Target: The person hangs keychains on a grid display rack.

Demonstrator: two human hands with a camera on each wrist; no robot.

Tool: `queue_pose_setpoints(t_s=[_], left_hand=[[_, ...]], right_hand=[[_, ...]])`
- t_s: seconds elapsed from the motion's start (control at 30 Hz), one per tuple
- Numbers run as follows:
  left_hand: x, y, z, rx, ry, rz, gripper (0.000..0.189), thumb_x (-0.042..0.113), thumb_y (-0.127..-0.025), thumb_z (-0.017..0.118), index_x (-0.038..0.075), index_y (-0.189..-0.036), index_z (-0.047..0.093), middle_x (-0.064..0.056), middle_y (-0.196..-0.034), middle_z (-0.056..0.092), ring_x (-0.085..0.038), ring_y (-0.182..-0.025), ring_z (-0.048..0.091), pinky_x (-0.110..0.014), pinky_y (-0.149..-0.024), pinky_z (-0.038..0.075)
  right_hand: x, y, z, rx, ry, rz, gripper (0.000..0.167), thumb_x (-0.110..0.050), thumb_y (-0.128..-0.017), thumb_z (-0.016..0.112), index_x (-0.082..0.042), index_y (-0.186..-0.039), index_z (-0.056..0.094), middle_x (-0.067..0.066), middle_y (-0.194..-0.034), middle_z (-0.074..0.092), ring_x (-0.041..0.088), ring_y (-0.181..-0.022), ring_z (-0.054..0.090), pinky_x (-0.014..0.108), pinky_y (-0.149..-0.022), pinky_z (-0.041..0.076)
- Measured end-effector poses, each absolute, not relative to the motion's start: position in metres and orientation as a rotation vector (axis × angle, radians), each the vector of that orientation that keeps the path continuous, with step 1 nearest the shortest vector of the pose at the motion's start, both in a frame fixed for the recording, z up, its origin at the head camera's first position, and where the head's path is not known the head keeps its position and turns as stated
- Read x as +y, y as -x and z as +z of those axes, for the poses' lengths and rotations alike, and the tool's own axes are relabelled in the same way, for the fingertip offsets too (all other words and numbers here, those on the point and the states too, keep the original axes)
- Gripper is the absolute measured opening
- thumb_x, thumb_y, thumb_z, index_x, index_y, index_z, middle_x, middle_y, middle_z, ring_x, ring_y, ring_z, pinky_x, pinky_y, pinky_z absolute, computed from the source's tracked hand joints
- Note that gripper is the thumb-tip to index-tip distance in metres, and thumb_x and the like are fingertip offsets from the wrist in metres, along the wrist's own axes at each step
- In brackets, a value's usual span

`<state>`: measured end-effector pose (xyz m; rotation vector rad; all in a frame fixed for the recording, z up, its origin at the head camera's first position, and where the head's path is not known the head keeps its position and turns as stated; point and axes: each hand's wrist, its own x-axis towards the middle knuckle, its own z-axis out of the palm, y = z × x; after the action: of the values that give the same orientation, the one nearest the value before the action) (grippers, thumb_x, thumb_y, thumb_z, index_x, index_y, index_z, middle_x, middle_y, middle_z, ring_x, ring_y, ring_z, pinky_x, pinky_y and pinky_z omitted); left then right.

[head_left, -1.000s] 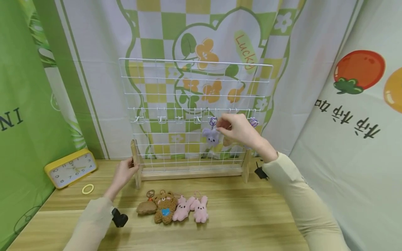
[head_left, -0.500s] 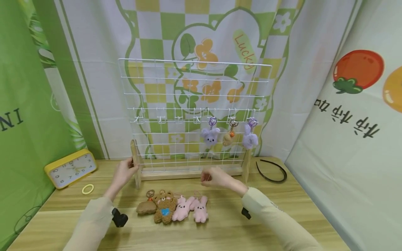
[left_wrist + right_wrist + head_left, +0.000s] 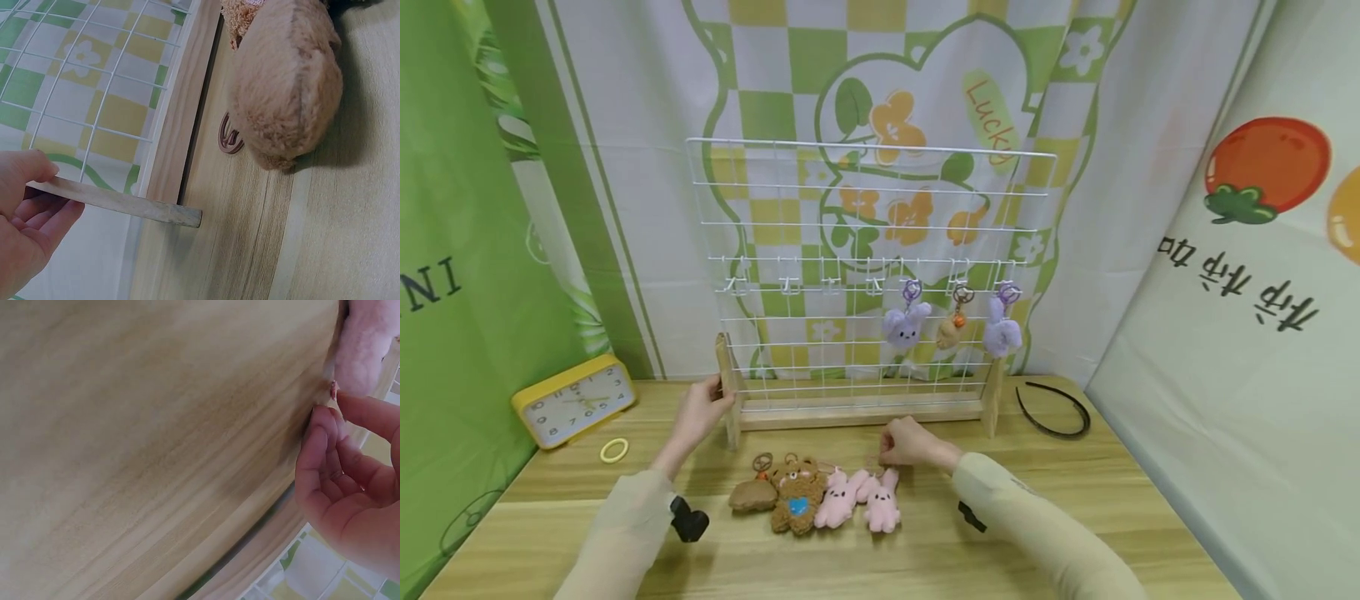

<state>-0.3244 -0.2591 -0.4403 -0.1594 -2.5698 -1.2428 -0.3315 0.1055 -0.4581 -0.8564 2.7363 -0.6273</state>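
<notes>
Pink bunny point(image 3: 882, 510) by right grip point(image 3: 910, 442)

The left grip point(image 3: 702, 410) pinches the wooden leg point(image 3: 131, 205). On the table point(image 3: 850, 567), the bunny's long body runs toward the rack point(image 3: 865, 418), ears first. By its ears, the right grip is nearly closed; I can't tell if it holds anything.

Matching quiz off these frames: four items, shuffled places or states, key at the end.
1 yellow clock
2 black headband
3 brown bear
4 left hand

A right of the rack
B gripping a wooden upright
C at the left side of the table
D bears a blue heart

Pairs: 1-C, 2-A, 3-D, 4-B
</notes>
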Motion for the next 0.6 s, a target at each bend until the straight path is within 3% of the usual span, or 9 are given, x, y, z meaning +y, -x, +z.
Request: queue_pose_setpoints(t_s=[0.47, 0.57, 0.6], left_hand=[[-0.259, 0.326, -0.441, -2.558, 0.166, -1.243, 0.037, 0.004, -0.096, 0.054, -0.017, -0.125, 0.056, -0.038, -0.122, 0.062, -0.050, -0.115, 0.062, -0.054, -0.096, 0.056], [-0.259, 0.326, -0.441, -2.552, 0.170, -1.258, 0.037, 0.004, -0.095, 0.054, -0.017, -0.126, 0.056, -0.038, -0.121, 0.062, -0.050, -0.114, 0.063, -0.053, -0.095, 0.057], [-0.259, 0.326, -0.441, -2.553, 0.170, -1.257, 0.037, 0.004, -0.095, 0.054, -0.017, -0.126, 0.056, -0.038, -0.121, 0.062, -0.050, -0.114, 0.063, -0.053, -0.095, 0.057]], right_hand=[[0.102, 0.335, -0.457, 2.718, 0.882, -0.601, 0.013, -0.005, -0.086, 0.069, -0.006, -0.073, 0.072, -0.001, -0.062, 0.064, 0.004, -0.051, 0.045, 0.014, -0.047, 0.037], [0.104, 0.334, -0.449, 2.728, 0.962, -0.639, 0.011, -0.005, -0.085, 0.069, -0.005, -0.075, 0.070, 0.001, -0.065, 0.065, 0.004, -0.054, 0.046, 0.017, -0.050, 0.041], [0.104, 0.334, -0.445, 2.745, 0.995, -0.646, 0.010, -0.004, -0.085, 0.069, -0.006, -0.075, 0.069, 0.001, -0.066, 0.066, 0.003, -0.055, 0.046, 0.018, -0.056, 0.044]])
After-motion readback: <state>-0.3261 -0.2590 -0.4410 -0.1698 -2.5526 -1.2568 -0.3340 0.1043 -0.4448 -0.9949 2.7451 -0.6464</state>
